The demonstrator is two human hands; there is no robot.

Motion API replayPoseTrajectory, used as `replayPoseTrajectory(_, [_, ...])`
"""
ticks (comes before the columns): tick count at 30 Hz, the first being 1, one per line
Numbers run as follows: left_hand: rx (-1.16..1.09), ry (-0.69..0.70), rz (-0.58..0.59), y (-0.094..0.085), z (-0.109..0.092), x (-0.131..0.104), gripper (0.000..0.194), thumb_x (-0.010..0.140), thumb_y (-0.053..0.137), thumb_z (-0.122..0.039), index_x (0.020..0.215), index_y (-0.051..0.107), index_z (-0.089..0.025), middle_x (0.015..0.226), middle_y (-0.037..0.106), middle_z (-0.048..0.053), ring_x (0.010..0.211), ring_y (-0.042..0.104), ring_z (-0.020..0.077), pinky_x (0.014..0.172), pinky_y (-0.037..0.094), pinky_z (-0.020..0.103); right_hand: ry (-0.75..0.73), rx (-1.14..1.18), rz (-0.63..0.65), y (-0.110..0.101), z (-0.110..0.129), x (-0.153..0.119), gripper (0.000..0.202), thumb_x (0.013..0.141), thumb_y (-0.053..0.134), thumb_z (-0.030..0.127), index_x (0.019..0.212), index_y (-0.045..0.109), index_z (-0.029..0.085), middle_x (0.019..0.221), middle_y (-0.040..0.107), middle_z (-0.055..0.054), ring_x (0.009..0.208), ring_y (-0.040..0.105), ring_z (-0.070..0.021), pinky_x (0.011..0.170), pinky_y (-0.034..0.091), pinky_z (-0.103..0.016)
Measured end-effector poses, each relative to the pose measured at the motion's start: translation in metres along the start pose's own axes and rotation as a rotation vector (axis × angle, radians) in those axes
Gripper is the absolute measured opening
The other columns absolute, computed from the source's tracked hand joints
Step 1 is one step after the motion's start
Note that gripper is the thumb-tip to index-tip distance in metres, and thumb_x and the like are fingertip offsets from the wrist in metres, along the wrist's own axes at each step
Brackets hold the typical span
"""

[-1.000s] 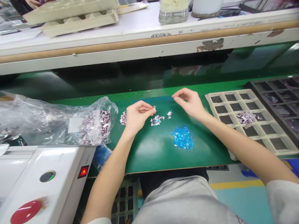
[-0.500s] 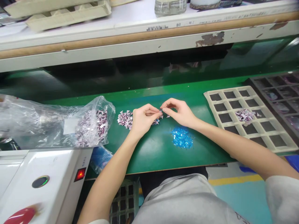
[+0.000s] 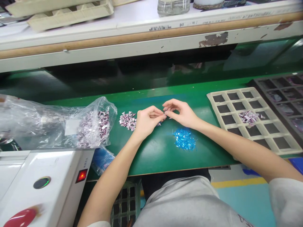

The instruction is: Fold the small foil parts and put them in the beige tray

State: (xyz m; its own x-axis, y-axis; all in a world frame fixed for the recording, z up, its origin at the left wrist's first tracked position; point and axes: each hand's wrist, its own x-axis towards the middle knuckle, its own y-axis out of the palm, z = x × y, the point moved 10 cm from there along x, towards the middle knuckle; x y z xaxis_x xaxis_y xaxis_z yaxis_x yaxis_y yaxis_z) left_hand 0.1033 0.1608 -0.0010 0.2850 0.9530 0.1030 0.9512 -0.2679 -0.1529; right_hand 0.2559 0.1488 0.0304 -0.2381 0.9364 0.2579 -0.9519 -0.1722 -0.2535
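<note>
My left hand [image 3: 149,119] and my right hand [image 3: 181,113] meet fingertip to fingertip over the green table. Both are closed in a pinch around a tiny piece, mostly hidden by the fingers. Beside my left hand lies a pile of small pinkish-white and dark pieces [image 3: 127,120], and a few more show partly under that hand. Nearer to me, below my right hand, is a heap of shiny blue strips [image 3: 185,139].
A clear plastic bag [image 3: 94,126] of similar small pieces lies at left, above a white machine [image 3: 56,170] with a lit red switch. At right stands a cream compartment tray [image 3: 239,111] holding some pieces, beside a dark tray [image 3: 279,97]. A shelf [image 3: 132,36] crosses the back.
My left hand has shifted slightly right, bringing its fingertips against those of my right hand. The small piece seen between them is now mostly covered. My right hand has barely moved.
</note>
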Motion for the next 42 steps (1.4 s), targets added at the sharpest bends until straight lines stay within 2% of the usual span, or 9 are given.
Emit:
replayPoseTrajectory(5, [0.102, 0.034, 0.081, -0.002, -0.013, 0.002, 0.034, 0.079, 0.093, -0.048, 0.093, 0.077, -0.022, 0.093, 0.084, 0.007, 0.085, 0.082, 0.0271, 0.084, 0.068, 0.041, -0.016, -0.055, 0.052, 0.001, 0.004, 0.000, 0.016, 0.092, 0.073, 0.031, 0.106, 0.071, 0.026, 0.094, 0.076, -0.002, 0.083, 0.070, -0.0210, 0.083, 0.060, -0.041])
replayPoseTrajectory(10, [0.741, 0.129, -0.011, -0.064, -0.039, 0.010, 0.017, 0.091, 0.079, -0.035, 0.104, 0.081, -0.023, 0.108, 0.082, 0.009, 0.102, 0.075, 0.0319, 0.101, 0.059, 0.049, 0.021, -0.241, 0.047, -0.009, -0.013, 0.004, 0.021, 0.085, 0.072, 0.021, 0.103, 0.064, 0.025, 0.086, 0.074, 0.000, 0.073, 0.066, -0.0189, 0.072, 0.052, -0.036])
replayPoseTrajectory(12, [0.959, 0.070, -0.017, -0.089, -0.035, 0.014, 0.016, 0.091, 0.076, -0.032, 0.103, 0.082, -0.022, 0.113, 0.081, 0.013, 0.114, 0.071, 0.0381, 0.105, 0.055, 0.053, 0.030, -0.324, 0.057, -0.010, -0.020, 0.005, 0.020, 0.082, 0.071, 0.017, 0.098, 0.063, 0.025, 0.084, 0.074, 0.000, 0.074, 0.065, -0.0194, 0.072, 0.050, -0.036])
replayPoseTrajectory(15, [1.099, -0.039, 0.036, -0.110, -0.018, 0.017, 0.015, 0.088, 0.077, -0.029, 0.099, 0.082, -0.020, 0.113, 0.079, 0.015, 0.110, 0.071, 0.0399, 0.100, 0.055, 0.052, 0.029, -0.421, 0.050, -0.014, -0.025, 0.008, 0.018, 0.081, 0.073, 0.017, 0.096, 0.066, 0.025, 0.089, 0.077, -0.002, 0.078, 0.065, -0.0208, 0.074, 0.050, -0.037])
replayPoseTrajectory(19, [1.149, -0.072, 0.081, -0.109, -0.006, 0.018, 0.011, 0.091, 0.070, -0.022, 0.091, 0.080, -0.019, 0.107, 0.078, 0.015, 0.099, 0.073, 0.0368, 0.093, 0.056, 0.049, 0.018, -0.502, -0.071, -0.035, -0.022, 0.013, 0.014, 0.085, 0.073, 0.022, 0.098, 0.070, 0.024, 0.097, 0.077, -0.006, 0.083, 0.066, -0.0234, 0.077, 0.053, -0.040])
replayPoseTrajectory(24, [1.190, 0.062, 0.083, -0.098, -0.014, 0.017, 0.024, 0.097, 0.053, -0.017, 0.091, 0.076, -0.020, 0.111, 0.077, 0.018, 0.110, 0.072, 0.0402, 0.095, 0.055, 0.050, 0.031, -0.650, -0.268, -0.083, -0.032, 0.022, 0.012, 0.090, 0.066, 0.022, 0.100, 0.071, 0.023, 0.105, 0.076, -0.011, 0.093, 0.068, -0.0296, 0.087, 0.057, -0.049])
replayPoseTrajectory(27, [1.157, 0.106, -0.004, -0.102, -0.025, 0.016, 0.027, 0.101, 0.048, -0.020, 0.099, 0.075, -0.020, 0.109, 0.078, 0.018, 0.109, 0.072, 0.0412, 0.092, 0.055, 0.051, 0.046, -0.783, -0.302, -0.103, -0.046, 0.026, 0.020, 0.091, 0.062, 0.020, 0.107, 0.074, 0.022, 0.112, 0.076, -0.015, 0.106, 0.067, -0.0356, 0.099, 0.056, -0.058])
replayPoseTrajectory(32, [0.878, 0.120, -0.118, -0.105, -0.036, 0.013, 0.016, 0.101, 0.056, -0.024, 0.101, 0.072, -0.023, 0.094, 0.081, 0.009, 0.089, 0.077, 0.0312, 0.088, 0.056, 0.044, 0.039, -0.881, -0.225, -0.105, -0.065, 0.030, 0.030, 0.097, 0.059, 0.023, 0.118, 0.079, 0.020, 0.119, 0.076, -0.016, 0.118, 0.063, -0.0404, 0.112, 0.049, -0.066])
replayPoseTrajectory(42, [0.144, 0.036, -0.087, -0.072, -0.024, 0.019, 0.014, 0.089, 0.072, -0.023, 0.102, 0.073, -0.019, 0.074, 0.077, 0.004, 0.062, 0.066, 0.0161, 0.062, 0.053, 0.029, 0.027, -0.873, -0.182, -0.105, -0.070, 0.034, 0.034, 0.100, 0.055, 0.024, 0.115, 0.085, 0.018, 0.121, 0.079, -0.018, 0.118, 0.065, -0.0408, 0.113, 0.046, -0.069])
